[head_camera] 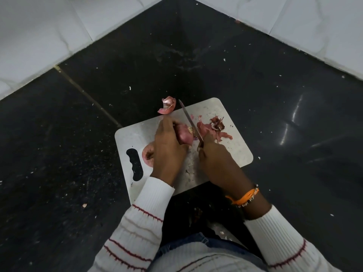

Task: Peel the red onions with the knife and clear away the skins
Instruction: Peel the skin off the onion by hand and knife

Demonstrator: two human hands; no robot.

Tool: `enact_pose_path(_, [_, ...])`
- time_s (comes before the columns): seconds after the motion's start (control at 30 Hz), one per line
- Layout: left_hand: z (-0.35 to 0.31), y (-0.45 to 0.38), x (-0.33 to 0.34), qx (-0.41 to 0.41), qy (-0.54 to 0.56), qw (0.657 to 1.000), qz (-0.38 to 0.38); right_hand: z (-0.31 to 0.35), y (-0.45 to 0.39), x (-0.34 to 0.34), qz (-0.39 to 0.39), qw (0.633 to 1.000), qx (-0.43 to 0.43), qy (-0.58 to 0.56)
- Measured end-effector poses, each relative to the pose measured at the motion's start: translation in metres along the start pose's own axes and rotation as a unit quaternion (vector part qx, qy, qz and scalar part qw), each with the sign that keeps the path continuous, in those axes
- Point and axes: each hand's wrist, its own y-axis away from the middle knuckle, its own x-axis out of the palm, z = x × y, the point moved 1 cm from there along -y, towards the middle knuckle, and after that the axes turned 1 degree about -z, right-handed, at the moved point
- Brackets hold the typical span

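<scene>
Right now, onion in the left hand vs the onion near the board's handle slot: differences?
The held onion is gripped by the left hand with the knife at its end; the other onion lies loose on the cutting board, partly hidden by that hand. The held one sits nearer the skin scraps. Both are red.

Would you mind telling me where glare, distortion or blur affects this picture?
Head view: bright streaks of glare on the dark counter at right; wide-angle bending of the tiled wall edges; the knife and onion look slightly soft, and the cutting board is evenly lit.
</scene>
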Motion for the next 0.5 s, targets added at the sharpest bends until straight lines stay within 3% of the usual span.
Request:
enact_pose_path(0.23, [0.000,-0.002,-0.008,0.020,-0.035,0.997,0.071,-0.011,0.001,-0.004,0.000,1.000,0.020,0.015])
enact_pose_path(0.5, [-0.005,0.005,-0.004,0.027,-0.007,0.998,0.054,-0.012,0.018,-0.003,0.025,0.999,0.013,-0.035])
